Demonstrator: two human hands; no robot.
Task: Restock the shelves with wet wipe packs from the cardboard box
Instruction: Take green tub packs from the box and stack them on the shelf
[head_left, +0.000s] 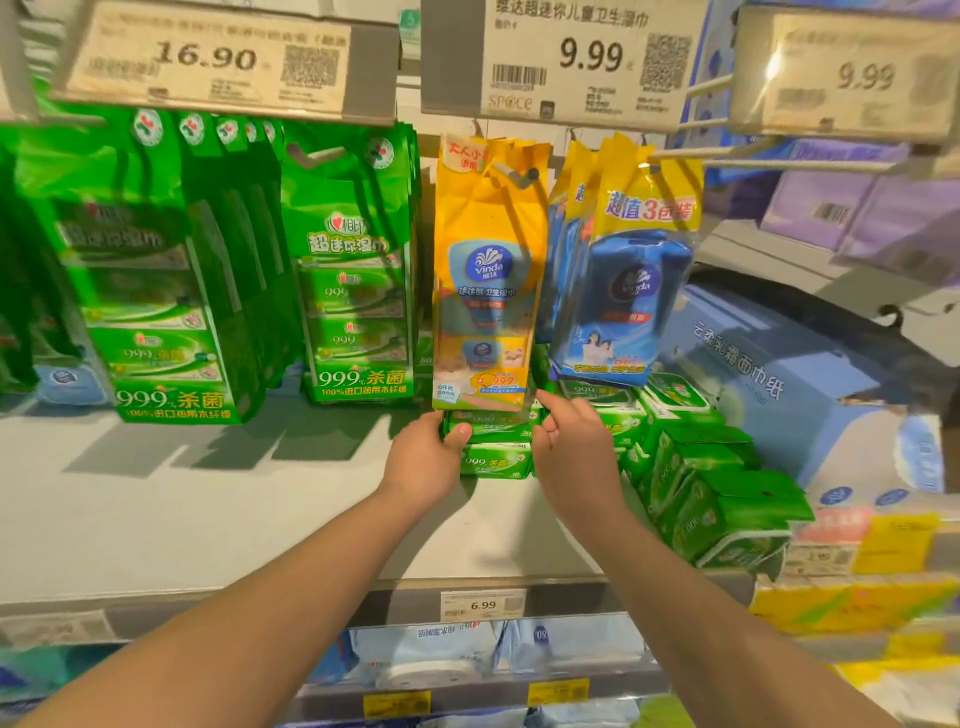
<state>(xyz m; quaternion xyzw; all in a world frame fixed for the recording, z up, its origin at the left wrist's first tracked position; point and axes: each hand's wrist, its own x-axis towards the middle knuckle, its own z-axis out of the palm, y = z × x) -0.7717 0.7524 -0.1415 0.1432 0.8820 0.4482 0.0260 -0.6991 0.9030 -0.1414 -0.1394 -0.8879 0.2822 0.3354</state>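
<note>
On the shelf (208, 519), green wipe packs (496, 441) between left hand (423, 462), right hand (571, 447)

tag (208, 62): 16.90 | tag (587, 57): 9.99 | shelf tag (483, 605): 6.99 | yellow pack (488, 270): vinda

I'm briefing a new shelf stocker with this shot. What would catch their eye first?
Probably the two hands at centre: the left hand and right hand grip a small stack of green wet wipe packs on the pale shelf. Right above hangs a yellow Vinda pack, with big green hanging packs to the left and large price tags overhead.
</note>
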